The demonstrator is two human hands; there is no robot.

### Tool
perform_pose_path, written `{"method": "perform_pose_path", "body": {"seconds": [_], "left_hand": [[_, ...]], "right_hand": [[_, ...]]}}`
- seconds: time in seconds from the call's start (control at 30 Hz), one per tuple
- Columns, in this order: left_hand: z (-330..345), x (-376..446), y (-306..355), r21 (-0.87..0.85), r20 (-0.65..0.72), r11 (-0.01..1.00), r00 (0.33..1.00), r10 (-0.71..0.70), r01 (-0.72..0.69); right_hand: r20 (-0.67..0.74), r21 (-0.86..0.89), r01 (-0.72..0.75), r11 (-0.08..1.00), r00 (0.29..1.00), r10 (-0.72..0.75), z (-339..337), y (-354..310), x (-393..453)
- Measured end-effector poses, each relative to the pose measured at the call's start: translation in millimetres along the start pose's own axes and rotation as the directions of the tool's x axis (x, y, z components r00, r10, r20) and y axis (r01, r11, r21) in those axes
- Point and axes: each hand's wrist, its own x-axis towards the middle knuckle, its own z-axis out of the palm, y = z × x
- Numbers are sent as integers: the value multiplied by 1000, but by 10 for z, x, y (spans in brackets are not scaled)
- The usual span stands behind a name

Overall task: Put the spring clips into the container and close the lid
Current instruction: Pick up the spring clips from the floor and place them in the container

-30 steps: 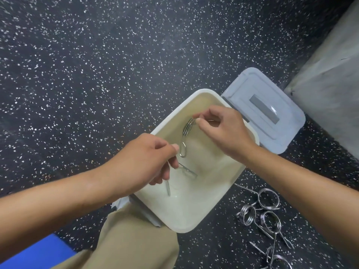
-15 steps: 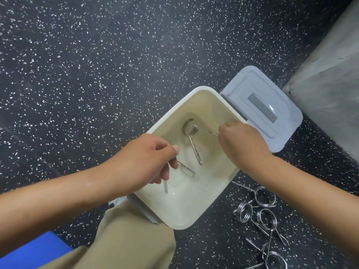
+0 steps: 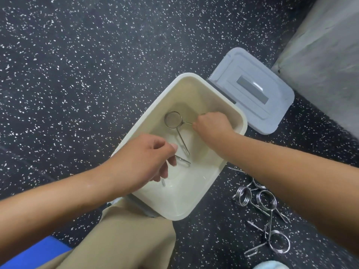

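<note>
Your right hand (image 3: 211, 124) is reaching down inside the container (image 3: 198, 208), its grip clenched around one wire leg of a spring clip (image 3: 173, 120). That clip's round coil is lying against the far inner wall of the container, and its other long leg is pointing down toward the middle of the bottom. Your left hand (image 3: 144, 164) is hovering over the near left part of the container, its grip pinching a second spring clip (image 3: 182, 160), of which only the two wire legs are showing below your fingers; the coil is hidden under your hand.

The container is a cream-coloured open tub sitting on the speckled dark floor (image 3: 87, 74), with one corner resting against your knee in tan trousers (image 3: 124, 235). The grey lid (image 3: 252, 90) is lying flat on the floor, just beside the far right edge of the container and touching it or nearly so.

More loose spring clips (image 3: 264, 202) are lying in a tangle on the floor to the right of the container, partly under your right forearm. A grey concrete block (image 3: 326, 55) is standing beyond the lid.
</note>
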Motion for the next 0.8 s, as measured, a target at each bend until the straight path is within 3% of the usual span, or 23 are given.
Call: {"method": "perform_pose_path", "body": {"seconds": [0.2, 0.27, 0.37, 0.43, 0.67, 0.8], "left_hand": [[191, 43, 107, 54, 68, 995, 995, 76, -80], [250, 54, 161, 67, 99, 992, 990, 98, -105], [356, 61, 284, 98, 136, 986, 983, 123, -136], [449, 65, 359, 127, 159, 980, 978, 132, -152], [868, 35, 595, 259, 216, 935, 958, 188, -242], [1251, 50, 694, 430, 276, 834, 930, 243, -346]], "right_hand": [[-44, 166, 15, 986, 999, -8, -139, 156, -254], [-203, 289, 22, 957, 978, 39, -190, 305, -431], [-468, 498, 65, 865, 860, 205, -134, 564, -767], [-514, 575, 78, 814, 808, 286, -33, 769, -1043], [-298, 707, -57, 705, 880, 370, 728, 1144, -1862], [-174, 760, -103, 641, 919, 353, 1181, 1139, -2220]]}}
